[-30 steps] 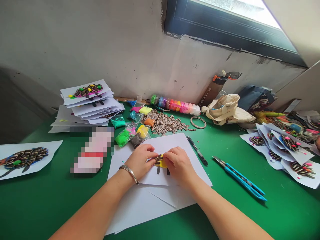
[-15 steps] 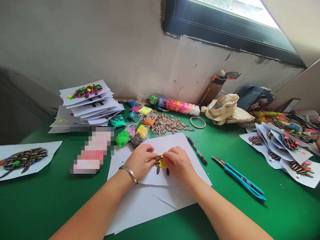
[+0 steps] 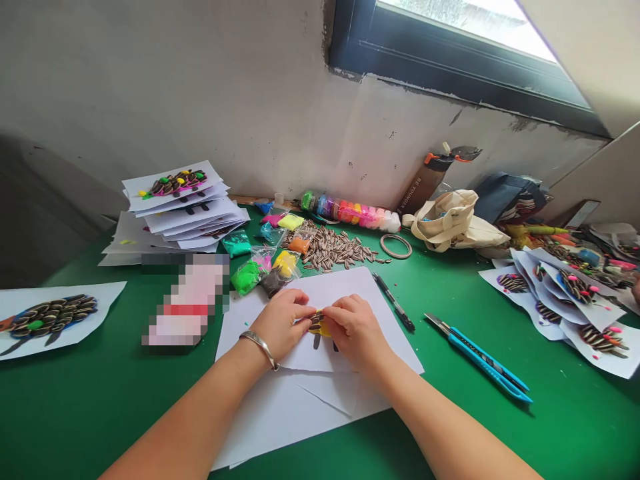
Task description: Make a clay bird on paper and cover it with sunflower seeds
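On a sheet of white paper point(image 3: 340, 283) lies a flattened yellow clay shape point(image 3: 325, 328) with dark legs below it. Several striped sunflower seeds point(image 3: 316, 323) are set on its left part. My left hand point(image 3: 284, 325), with a silver bangle at the wrist, is closed, thumb and fingertips at the left edge of the seeds. My right hand point(image 3: 357, 328) covers the right part of the clay. Its thumb and forefinger pinch together at the topmost seed, touching the left fingertips. What lies between the left fingers is hidden.
Behind the paper are a sunflower seed pile point(image 3: 335, 248) and small bags of coloured clay point(image 3: 247, 277). A pen point(image 3: 394, 303) and a blue utility knife point(image 3: 480, 360), blade out, lie to the right. Finished seed pictures are stacked left point(image 3: 175, 183) and right point(image 3: 570, 287).
My right hand has shifted slightly left, its fingertips now against the left ones at the seeds and covering more of the yellow clay and right leg. My left hand stays in place.
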The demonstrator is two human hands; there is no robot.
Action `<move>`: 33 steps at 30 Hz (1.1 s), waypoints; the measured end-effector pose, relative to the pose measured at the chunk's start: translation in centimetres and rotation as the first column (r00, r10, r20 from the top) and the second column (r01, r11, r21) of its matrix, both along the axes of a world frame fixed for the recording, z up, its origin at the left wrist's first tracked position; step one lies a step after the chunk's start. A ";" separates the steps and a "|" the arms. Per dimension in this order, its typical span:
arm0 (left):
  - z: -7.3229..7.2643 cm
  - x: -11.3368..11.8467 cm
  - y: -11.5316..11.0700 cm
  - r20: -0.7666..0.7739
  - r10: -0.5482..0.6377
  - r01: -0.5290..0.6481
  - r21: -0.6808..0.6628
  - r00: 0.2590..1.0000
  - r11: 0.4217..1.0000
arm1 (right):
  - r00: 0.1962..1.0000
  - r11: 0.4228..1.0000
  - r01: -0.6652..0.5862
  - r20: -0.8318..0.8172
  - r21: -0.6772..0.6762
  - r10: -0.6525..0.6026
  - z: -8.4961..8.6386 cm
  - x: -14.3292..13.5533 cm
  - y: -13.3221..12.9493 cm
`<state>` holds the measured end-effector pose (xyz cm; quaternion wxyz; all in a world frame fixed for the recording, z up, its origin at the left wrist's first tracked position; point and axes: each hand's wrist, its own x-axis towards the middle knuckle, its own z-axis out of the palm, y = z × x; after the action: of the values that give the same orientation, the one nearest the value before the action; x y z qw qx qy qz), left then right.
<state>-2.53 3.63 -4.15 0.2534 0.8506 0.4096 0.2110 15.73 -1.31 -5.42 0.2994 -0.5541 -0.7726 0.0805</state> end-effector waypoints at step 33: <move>1.1 -0.6 -0.1 -0.025 -0.098 0.096 -0.091 0.995 0.991 | 0.846 0.987 0.151 0.525 -0.060 -0.098 1.0 0.9 9.5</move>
<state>-3.13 3.55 -3.03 0.2951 0.8604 0.3805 0.1672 16.67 8.23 -4.45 0.0563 -0.6183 -0.7821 -0.0535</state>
